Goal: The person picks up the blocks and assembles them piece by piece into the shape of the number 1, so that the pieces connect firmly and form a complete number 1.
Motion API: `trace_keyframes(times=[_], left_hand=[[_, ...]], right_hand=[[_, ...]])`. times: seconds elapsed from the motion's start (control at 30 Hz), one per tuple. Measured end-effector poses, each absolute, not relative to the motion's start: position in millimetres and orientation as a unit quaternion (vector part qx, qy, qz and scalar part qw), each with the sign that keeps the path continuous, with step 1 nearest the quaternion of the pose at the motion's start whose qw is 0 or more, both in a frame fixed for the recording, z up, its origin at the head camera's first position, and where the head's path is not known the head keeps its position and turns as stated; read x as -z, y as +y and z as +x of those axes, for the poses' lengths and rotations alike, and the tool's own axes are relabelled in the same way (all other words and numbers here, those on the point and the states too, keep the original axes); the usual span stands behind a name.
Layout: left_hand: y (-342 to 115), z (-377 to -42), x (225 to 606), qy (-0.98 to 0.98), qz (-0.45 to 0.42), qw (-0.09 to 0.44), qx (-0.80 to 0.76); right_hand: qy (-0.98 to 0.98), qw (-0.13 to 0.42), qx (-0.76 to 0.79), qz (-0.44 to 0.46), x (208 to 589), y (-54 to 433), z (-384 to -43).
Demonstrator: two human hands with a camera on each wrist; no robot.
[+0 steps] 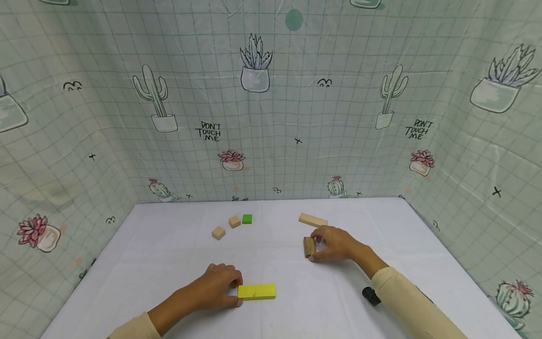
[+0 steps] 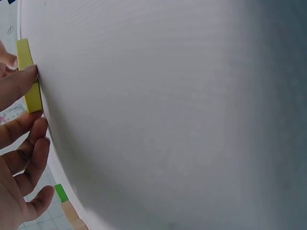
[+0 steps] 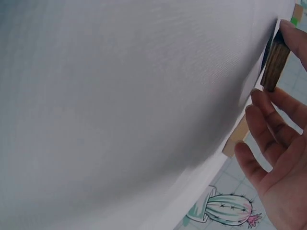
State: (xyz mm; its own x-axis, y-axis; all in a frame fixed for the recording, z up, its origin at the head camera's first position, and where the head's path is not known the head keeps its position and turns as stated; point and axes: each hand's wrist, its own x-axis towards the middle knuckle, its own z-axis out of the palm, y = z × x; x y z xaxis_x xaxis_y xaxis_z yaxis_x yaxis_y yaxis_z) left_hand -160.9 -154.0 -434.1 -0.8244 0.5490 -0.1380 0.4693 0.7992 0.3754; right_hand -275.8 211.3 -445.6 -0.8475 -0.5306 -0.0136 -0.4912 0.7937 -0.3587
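At the front of the white table, my left hand (image 1: 218,288) holds the left end of a long yellow block (image 1: 259,292) between thumb and fingers. The left wrist view shows the thumb against the yellow block (image 2: 32,99) and a fingertip at its end. Farther back and to the right, my right hand (image 1: 336,244) pinches a short dark-brown wooden block (image 1: 309,247), thumb at the near end and fingers at the far end. Its streaked grain shows in the right wrist view, where the brown block (image 3: 276,64) spans the gap from thumb to fingertips.
A pale wooden plank (image 1: 312,219) lies just behind my right hand. Two small wooden cubes (image 1: 218,232) and a green block (image 1: 247,219) lie at the back left. A black object (image 1: 370,296) sits beside my right sleeve. Patterned cloth (image 1: 275,117) surrounds the table's back and sides.
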Motion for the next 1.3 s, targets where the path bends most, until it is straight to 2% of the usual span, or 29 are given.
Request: trace_keyframes(times=[1.3], left_hand=[[-155.6, -160.4, 434.4, 0.941, 0.276, 0.114, -0.162]], right_hand=[[0.939, 0.012, 0.151, -0.309, 437.4, 165.7, -258.7]])
